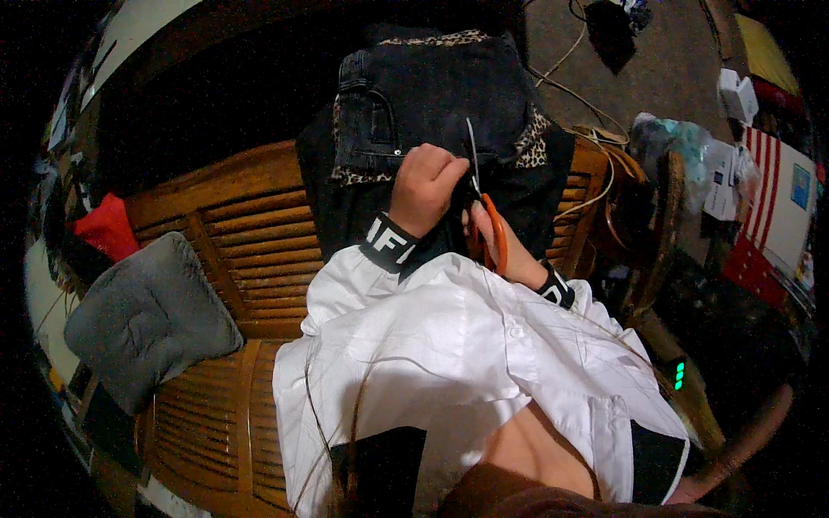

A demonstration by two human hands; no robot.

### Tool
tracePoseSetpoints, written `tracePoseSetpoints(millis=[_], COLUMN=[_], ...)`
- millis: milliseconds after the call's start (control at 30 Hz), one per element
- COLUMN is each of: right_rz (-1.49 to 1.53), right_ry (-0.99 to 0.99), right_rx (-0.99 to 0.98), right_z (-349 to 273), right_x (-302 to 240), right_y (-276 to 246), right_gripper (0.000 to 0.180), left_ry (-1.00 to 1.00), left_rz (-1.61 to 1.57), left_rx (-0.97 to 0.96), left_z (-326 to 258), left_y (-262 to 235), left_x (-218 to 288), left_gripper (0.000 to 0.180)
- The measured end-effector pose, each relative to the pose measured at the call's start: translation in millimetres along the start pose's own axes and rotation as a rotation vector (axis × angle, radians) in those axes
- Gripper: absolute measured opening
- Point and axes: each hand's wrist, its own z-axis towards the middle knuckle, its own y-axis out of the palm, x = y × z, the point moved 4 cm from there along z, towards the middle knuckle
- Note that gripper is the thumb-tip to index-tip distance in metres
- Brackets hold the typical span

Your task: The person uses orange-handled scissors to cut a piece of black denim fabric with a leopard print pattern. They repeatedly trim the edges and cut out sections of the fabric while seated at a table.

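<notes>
Folded dark denim jeans (449, 95) with leopard-print fabric (533, 145) showing at the edges lie in front of me. Under them spreads black cloth (337, 211). At the near edge of the jeans, my left hand (421, 192) is closed with its fingers pressed together. What it pinches is hidden behind the fingers. Orange-handled scissors (496, 230) are in my right hand (511, 252), just to the right of the left one. Their blades point away from me over the jeans, close beside my left fingertips.
A slatted wooden bench (259, 233) runs beneath and to the left, with a grey cushion (155, 315) and a red cloth (105, 226) on it. Cords (596, 112) trail at the far right. Plastic bags (669, 138) and a red-striped box (777, 194) stand on the right.
</notes>
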Motion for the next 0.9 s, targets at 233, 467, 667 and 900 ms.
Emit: tracePoseSetpoints(millis=[233, 467, 667, 900], right_rz=[0.109, -0.038, -0.166, -0.235], right_ry=[0.063, 0.008, -0.019, 0.003], right_rx=[-0.016, 0.080, 0.098, 0.126], right_z=[9.3, 2.7, 0.6, -1.1], right_x=[-9.0, -13.6, -16.6, -17.6], right_y=[-0.3, -1.5, -3.2, -3.2], right_gripper=[0.034, 0.033, 0.034, 0.034], left_ry=[-0.011, -0.068, -0.100, -0.121], left_rz=[-0.016, -0.056, -0.041, 0.084], left_rx=[0.058, 0.068, 0.063, 0.117], left_z=[1.2, -0.2, -6.7, -7.5], left_y=[-0.5, -1.1, 1.6, 3.3], left_x=[1.2, 2.4, -2.6, 0.3], left_gripper=[0.022, 0.021, 0.023, 0.025])
